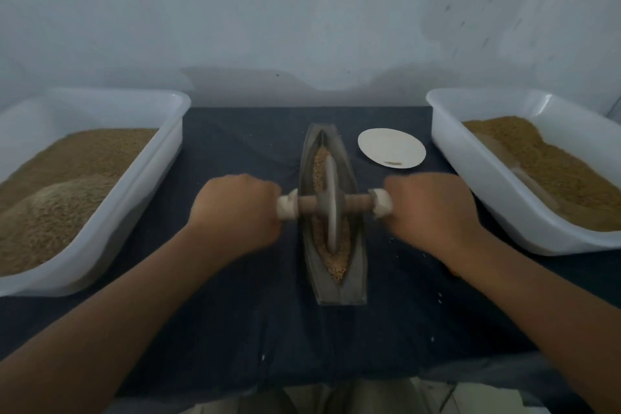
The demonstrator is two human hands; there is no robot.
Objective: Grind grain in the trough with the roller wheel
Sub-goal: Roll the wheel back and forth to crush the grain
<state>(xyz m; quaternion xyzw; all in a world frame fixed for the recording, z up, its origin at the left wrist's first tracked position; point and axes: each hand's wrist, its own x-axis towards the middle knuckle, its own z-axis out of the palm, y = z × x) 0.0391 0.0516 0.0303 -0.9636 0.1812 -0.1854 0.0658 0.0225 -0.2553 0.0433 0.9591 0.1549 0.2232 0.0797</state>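
A narrow boat-shaped grey trough (356, 279) lies lengthwise in the middle of the dark cloth, with tan grain (337, 265) along its groove. The grey roller wheel (332, 202) stands upright in the groove near the trough's middle. A wooden axle (356, 202) runs through it crosswise. My left hand (235, 212) grips the axle's left handle, and my right hand (433, 212) grips the right handle. Both fists are slightly blurred.
A white plastic tub (148, 185) heaped with tan grain stands at the left. A second white tub (477, 178) with grain stands at the right. A small white paper plate (391, 146) lies beyond my right hand. A pale wall rises just behind the table.
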